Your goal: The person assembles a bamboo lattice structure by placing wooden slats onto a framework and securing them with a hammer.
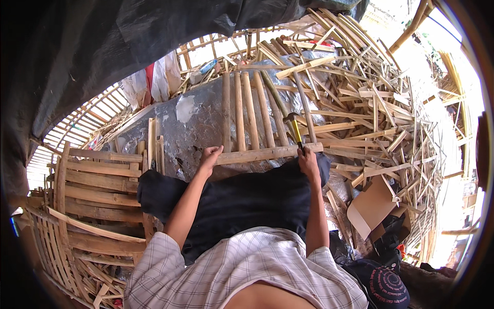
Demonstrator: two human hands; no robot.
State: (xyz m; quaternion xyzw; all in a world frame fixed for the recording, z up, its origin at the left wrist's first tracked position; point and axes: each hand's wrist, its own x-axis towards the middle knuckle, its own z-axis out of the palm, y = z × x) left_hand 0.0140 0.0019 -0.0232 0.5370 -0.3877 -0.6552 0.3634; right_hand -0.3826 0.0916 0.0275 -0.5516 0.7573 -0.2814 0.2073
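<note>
A bamboo frame (257, 156) lies across in front of me: one crossbar on the near side, with several round bamboo rungs (249, 116) running away from it. My left hand (209, 157) is closed at the crossbar's left end, thumb along the top. Near the right end, my right hand (309, 161) is wrapped round the handle of a hammer (296, 130) with a yellow and black grip. The hammer's dark head points away from me, over the rungs. Whether the right fingers also touch the crossbar I cannot tell. Black cloth (247, 193) covers my lap below the frame.
Split bamboo sticks (370, 113) are heaped high on the right. To the left stand finished-looking bamboo slat panels (100, 188). A grey sheet (175, 129) covers the ground ahead. Cardboard (371, 206) and a dark patterned cap (387, 286) lie at the near right; a black tarp (103, 46) hangs overhead.
</note>
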